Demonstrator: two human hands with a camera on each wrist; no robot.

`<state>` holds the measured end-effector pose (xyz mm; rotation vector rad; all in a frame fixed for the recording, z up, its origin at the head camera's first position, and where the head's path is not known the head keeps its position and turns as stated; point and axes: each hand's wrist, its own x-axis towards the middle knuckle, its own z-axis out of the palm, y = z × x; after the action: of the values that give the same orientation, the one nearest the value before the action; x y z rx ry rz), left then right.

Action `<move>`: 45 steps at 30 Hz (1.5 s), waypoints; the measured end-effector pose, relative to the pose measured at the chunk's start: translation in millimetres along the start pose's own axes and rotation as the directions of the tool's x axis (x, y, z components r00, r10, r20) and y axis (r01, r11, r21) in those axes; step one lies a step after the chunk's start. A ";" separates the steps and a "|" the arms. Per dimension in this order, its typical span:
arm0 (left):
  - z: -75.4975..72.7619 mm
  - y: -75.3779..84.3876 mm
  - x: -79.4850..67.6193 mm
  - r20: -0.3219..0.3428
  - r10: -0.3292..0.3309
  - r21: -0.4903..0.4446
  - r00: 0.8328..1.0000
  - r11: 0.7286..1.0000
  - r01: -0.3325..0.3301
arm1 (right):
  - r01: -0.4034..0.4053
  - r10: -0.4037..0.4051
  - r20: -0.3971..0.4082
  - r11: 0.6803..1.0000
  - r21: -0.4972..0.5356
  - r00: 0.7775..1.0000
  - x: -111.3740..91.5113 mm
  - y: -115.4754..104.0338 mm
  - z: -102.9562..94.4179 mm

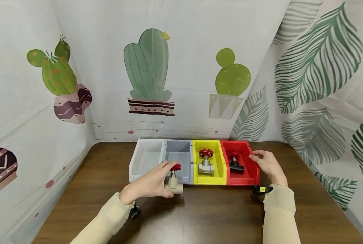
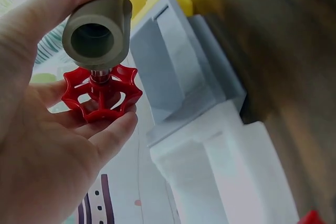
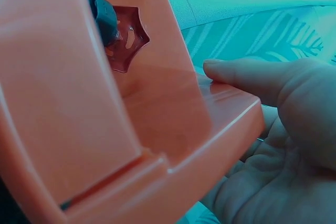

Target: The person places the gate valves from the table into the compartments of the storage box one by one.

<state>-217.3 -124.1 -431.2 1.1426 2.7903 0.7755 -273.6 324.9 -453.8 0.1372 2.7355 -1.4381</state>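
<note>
My left hand (image 1: 151,182) holds a beige pipe valve (image 1: 174,188) with a red handwheel in front of the grey bin (image 1: 186,180). In the left wrist view the thumb lies along the valve's tube and the fingertips are at the red handwheel (image 2: 102,94). My right hand (image 1: 268,165) grips the right side wall of the red bin (image 1: 243,181); its thumb (image 3: 239,74) is over the rim and the other fingers are outside, partly hidden. Inside that bin lies a black valve (image 1: 236,166) with a red handwheel.
A metal valve (image 1: 206,167) with a red handwheel is in the yellow bin (image 1: 210,180). The white bin (image 1: 133,166) is at the row's left end. All bins stand side by side on the brown wooden table (image 1: 218,213), before a printed cloth (image 1: 190,67).
</note>
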 end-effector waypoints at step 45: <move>1.5 -32.8 93.9 0.173 -0.157 0.237 0.972 0.965 0.114 | -0.010 0.010 -0.008 1.000 -0.013 1.000 -0.6 0.5 0.4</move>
<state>-306.9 -80.9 -432.7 0.9778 2.8080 0.3238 -273.0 324.7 -454.4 0.1565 2.7454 -1.4205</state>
